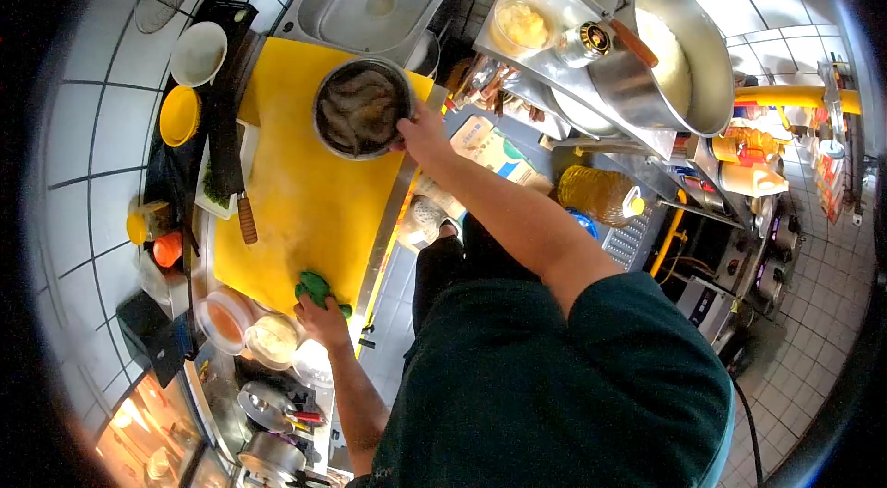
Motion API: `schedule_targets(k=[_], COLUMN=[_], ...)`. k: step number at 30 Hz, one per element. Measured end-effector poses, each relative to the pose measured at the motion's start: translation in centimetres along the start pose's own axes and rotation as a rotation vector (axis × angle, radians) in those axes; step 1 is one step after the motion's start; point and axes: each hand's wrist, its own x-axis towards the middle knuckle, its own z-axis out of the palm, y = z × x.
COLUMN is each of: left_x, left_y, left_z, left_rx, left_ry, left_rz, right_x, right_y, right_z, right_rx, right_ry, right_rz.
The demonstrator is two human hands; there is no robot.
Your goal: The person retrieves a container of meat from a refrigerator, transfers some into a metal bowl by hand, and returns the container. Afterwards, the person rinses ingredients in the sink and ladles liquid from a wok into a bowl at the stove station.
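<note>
A: Hands?
B: Working apart: right hand is gripping the metal pot on the yellow board; left hand is holding the green cloth there.
A: Progress?
B: Dark contents are sitting inside the pot; amount done or remaining isn't showing.

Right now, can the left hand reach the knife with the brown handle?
Probably yes. Only bare yellow board seems to lie between the left hand and the handle of the knife. But that hand has a green cloth, so it may need to let go first.
</note>
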Motion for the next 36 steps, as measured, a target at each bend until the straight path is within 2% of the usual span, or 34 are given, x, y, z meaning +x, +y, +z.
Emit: schedule_targets(k=[4,7,10,13,16,17,20,21,22,24,26,28,30,33,36], left_x=[-0.3,-0.3,-0.2,-0.3,0.1,0.5,0.3,0.0,0.8,0.2,0.3,1.8,2.9,5.2,8.2], left_y=[0.4,1.3,1.1,1.3,3.0,4.8,5.3,10.3,7.4,14.8,19.1,22.0,26.5,31.9,33.3], left_z=[-0.3,-0.8,-0.2,0.0,-1.5,-3.1,-1.9,-4.4,-0.5,-1.8,0.2,3.9,5.3,-1.1,-2.2], left_rx=[0.058,0.079,0.12,0.171,0.209,0.237,0.416,0.259,0.219,-0.301,-0.834,-1.146,-1.4,-1.811,-1.889], left_ry=[0.006,-0.008,-0.012,-0.003,-0.114,-0.249,0.049,0.05,0.321,0.151,-0.183,-0.531,-0.648,-0.974,-0.945], left_rz=[0.035,0.015,0.005,-0.01,-0.109,-0.231,0.012,-0.037,0.291,0.25,0.143,0.055,0.038,-0.068,-0.116], right_x=[-2.9,-3.3,-5.8,-7.0,-8.8,-9.1,-9.9,-10.0,-10.0,-9.5,-9.6,-9.2,-8.6,-7.0,-4.9], right_y=[-1.4,0.9,-0.5,-1.1,-2.7,-2.9,-4.3,-4.5,-4.7,-5.7,-7.0,-8.3,-9.8,-10.9,-12.1], right_z=[-3.9,-8.1,-11.9,-15.6,-18.3,-19.2,-20.9,-21.1,-21.3,-21.6,-20.7,-19.3,-17.5,-14.6,-11.9], right_rx=[-0.024,0.0,0.074,-0.034,-0.076,-0.091,-0.062,-0.048,-0.036,-0.05,-0.041,-0.074,-0.061,-0.069,-0.064], right_ry=[0.0,0.012,0.044,0.101,0.126,0.136,0.129,0.128,0.126,0.114,0.096,0.09,0.076,0.051,0.029], right_rz=[0.088,0.013,0.067,0.052,0.082,0.077,0.023,0.017,0.013,0.049,0.052,0.036,0.071,0.014,-0.008])
